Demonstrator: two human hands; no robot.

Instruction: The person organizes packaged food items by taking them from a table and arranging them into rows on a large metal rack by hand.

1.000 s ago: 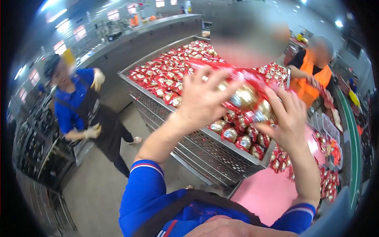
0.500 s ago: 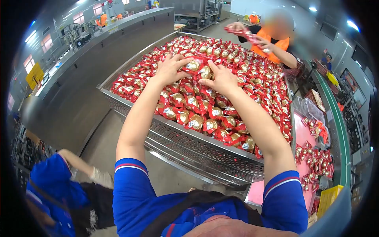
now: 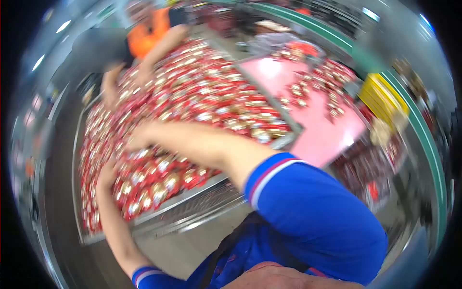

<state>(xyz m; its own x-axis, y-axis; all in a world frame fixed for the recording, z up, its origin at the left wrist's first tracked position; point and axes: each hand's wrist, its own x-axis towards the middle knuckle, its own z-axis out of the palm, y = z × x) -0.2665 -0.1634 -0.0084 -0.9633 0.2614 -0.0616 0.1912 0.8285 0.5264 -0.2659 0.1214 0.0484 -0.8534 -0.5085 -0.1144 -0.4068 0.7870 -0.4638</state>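
Note:
A wide metal tray (image 3: 168, 208) is filled with red-and-gold wrapped pieces (image 3: 211, 101). My left hand (image 3: 108, 174) lies over the pieces toward the tray's left part, its fingers smeared by motion. Just above and to the right of it, my right hand (image 3: 140, 137) is down among the wrapped pieces, also blurred. Whether either hand holds a piece cannot be made out.
A person in an orange vest (image 3: 149, 33) reaches over the tray's far side with both hands. Right of the tray is a pink surface (image 3: 327, 130) with loose wrapped pieces. Beyond stand a yellow crate (image 3: 382, 101) and a green-edged conveyor (image 3: 423, 130).
The view has swung to the right. My hands now lie lower on the pieces, near the tray's left part. The person in orange now reaches down to the pieces; the co-worker in blue has left the view.

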